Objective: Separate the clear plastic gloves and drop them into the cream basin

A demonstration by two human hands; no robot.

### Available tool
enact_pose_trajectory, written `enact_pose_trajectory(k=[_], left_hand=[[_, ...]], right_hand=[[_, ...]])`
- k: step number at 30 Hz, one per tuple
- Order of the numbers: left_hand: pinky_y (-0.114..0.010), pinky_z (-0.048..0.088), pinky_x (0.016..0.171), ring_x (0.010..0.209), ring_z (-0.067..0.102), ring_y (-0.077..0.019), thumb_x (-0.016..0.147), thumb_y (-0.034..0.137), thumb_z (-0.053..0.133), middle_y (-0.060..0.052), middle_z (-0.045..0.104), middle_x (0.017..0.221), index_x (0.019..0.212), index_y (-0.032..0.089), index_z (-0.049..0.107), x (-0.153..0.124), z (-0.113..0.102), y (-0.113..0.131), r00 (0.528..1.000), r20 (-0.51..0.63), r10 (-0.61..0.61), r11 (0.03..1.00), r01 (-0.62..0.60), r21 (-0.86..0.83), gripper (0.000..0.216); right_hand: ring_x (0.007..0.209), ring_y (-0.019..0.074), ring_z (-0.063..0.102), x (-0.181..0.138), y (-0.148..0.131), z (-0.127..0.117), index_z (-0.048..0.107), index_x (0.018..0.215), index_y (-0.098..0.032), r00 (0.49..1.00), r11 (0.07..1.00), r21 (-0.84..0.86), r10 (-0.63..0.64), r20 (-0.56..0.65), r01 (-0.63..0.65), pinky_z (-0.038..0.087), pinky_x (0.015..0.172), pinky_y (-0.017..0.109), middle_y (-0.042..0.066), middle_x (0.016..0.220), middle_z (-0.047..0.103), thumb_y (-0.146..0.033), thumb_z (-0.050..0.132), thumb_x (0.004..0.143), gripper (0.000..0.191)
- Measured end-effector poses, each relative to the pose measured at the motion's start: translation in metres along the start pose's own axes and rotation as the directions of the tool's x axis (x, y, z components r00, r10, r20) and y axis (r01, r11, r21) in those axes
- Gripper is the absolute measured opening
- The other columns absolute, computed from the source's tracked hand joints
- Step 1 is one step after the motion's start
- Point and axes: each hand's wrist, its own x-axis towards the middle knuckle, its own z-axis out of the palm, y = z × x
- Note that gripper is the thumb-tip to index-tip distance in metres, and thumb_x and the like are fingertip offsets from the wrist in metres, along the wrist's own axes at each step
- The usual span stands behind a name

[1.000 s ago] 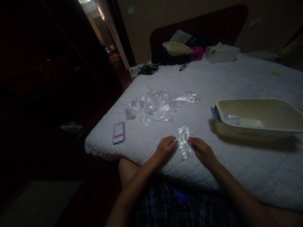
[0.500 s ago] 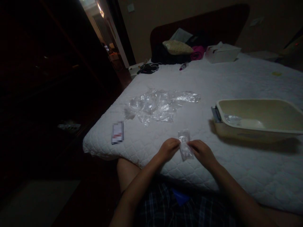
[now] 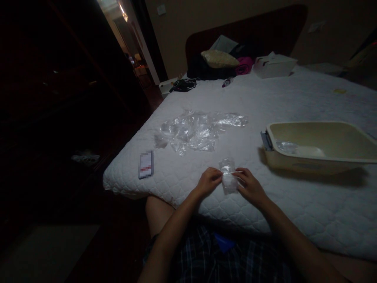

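A small clear plastic bag (image 3: 228,179), folded into a narrow flat shape, lies on the white quilted bed near its front edge. My left hand (image 3: 210,180) pinches the bag's left edge between thumb and fingers. At the right edge, my right hand (image 3: 250,186) touches the bag with its fingers spread apart. Beyond the hands spreads a loose heap of crumpled clear plastic bags (image 3: 191,131). A cream plastic bin (image 3: 309,166) with a grey latch stands to the right, holding some folded clear plastic (image 3: 285,146).
A blurred-out phone-like rectangle (image 3: 146,164) lies on the bed (image 3: 176,181) at left. Toward the headboard (image 3: 247,27) are a white box (image 3: 275,66), a pink roll (image 3: 244,65), a pale cushion (image 3: 219,58), a small bottle (image 3: 227,82) and dark items with cables (image 3: 183,84).
My right hand's fingers have spread from a pinch on the bag. The bag now lies flatter and smoother between my hands. My left hand stays at its left edge.
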Motion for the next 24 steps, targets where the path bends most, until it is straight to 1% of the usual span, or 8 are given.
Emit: enact_pose_trajectory(k=[1,3,6,10,13,17,22,24], left_hand=[[-0.031,0.048,0.082,0.089,0.058,-0.0160,0.079,0.027,0.062,-0.005,0.065,0.092,0.093,0.020,0.067,0.000,0.000,0.000,1.000,0.003,0.006,1.000,-0.006,0.006,0.016],[-0.031,0.048,0.082,0.090,0.058,-0.0160,0.080,0.028,0.062,-0.005,0.065,0.093,0.093,0.020,0.068,0.000,0.001,0.000,1.000,0.010,0.012,1.000,-0.012,0.019,0.016],[-0.032,0.048,0.082,0.091,0.059,-0.0161,0.080,0.028,0.061,-0.005,0.066,0.094,0.094,0.020,0.067,-0.001,0.002,-0.001,1.000,0.012,0.022,0.999,-0.022,0.043,0.017],[-0.032,0.048,0.083,0.090,0.059,-0.0158,0.081,0.031,0.061,-0.005,0.067,0.092,0.093,0.020,0.067,0.000,0.002,-0.001,1.000,-0.007,0.019,0.999,-0.018,0.044,0.018],[-0.030,0.046,0.084,0.090,0.057,-0.0152,0.082,0.031,0.058,-0.004,0.066,0.092,0.088,0.019,0.068,0.001,0.001,0.003,1.000,-0.005,-0.013,0.999,0.013,0.031,0.017],[-0.028,0.045,0.082,0.090,0.055,-0.0143,0.086,0.032,0.052,-0.004,0.061,0.092,0.081,0.018,0.069,0.004,0.001,0.009,0.998,0.006,-0.058,0.995,0.058,0.078,0.022],[-0.028,0.045,0.076,0.083,0.054,-0.0141,0.087,0.030,0.048,-0.003,0.059,0.086,0.075,0.017,0.066,0.011,0.007,0.015,0.990,-0.017,-0.138,0.966,0.139,0.218,0.025],[-0.027,0.044,0.073,0.080,0.053,-0.0140,0.087,0.029,0.049,-0.003,0.057,0.081,0.071,0.017,0.064,0.014,0.010,0.018,0.984,-0.042,-0.174,0.949,0.179,0.258,0.025]], right_hand=[[0.104,0.0223,0.055,0.000,0.000,0.000,0.059,0.106,-0.021,1.000,1.000,-0.006,-0.015,-0.008,0.015,0.049,0.084,0.039,0.009,0.117,0.052,-0.020,0.051,0.076,0.032],[0.102,0.0222,0.055,0.000,0.000,-0.001,0.061,0.104,-0.023,0.998,0.998,-0.023,-0.056,-0.003,0.056,0.048,0.084,0.040,0.009,0.114,0.055,-0.018,0.049,0.078,0.029],[0.093,0.0219,0.057,0.000,-0.001,-0.002,0.062,0.099,-0.022,0.998,0.997,-0.033,-0.066,0.017,0.066,0.048,0.082,0.041,0.007,0.099,0.063,-0.017,0.048,0.078,0.026],[0.086,0.0210,0.058,0.001,0.001,-0.001,0.062,0.097,-0.020,0.999,0.999,-0.030,0.046,0.002,-0.046,0.048,0.076,0.038,0.007,0.090,0.064,-0.018,0.049,0.078,0.023],[0.080,0.0202,0.059,0.003,0.001,0.000,0.063,0.088,-0.020,0.994,0.994,-0.025,0.111,0.010,-0.111,0.048,0.072,0.035,0.006,0.085,0.065,-0.027,0.049,0.081,0.017],[0.074,0.0187,0.059,0.008,-0.004,-0.001,0.063,0.080,-0.020,0.978,0.978,-0.004,0.209,0.012,-0.209,0.046,0.067,0.031,0.005,0.077,0.065,-0.039,0.046,0.085,0.026],[0.066,0.0178,0.059,0.017,-0.010,-0.002,0.062,0.074,-0.020,0.958,0.959,-0.001,0.283,0.035,-0.283,0.043,0.060,0.028,0.003,0.070,0.065,-0.044,0.040,0.086,0.035],[0.063,0.0175,0.060,0.019,-0.011,-0.001,0.061,0.074,-0.021,0.947,0.947,-0.003,0.321,0.023,-0.321,0.042,0.057,0.028,0.003,0.068,0.065,-0.045,0.040,0.086,0.035]])
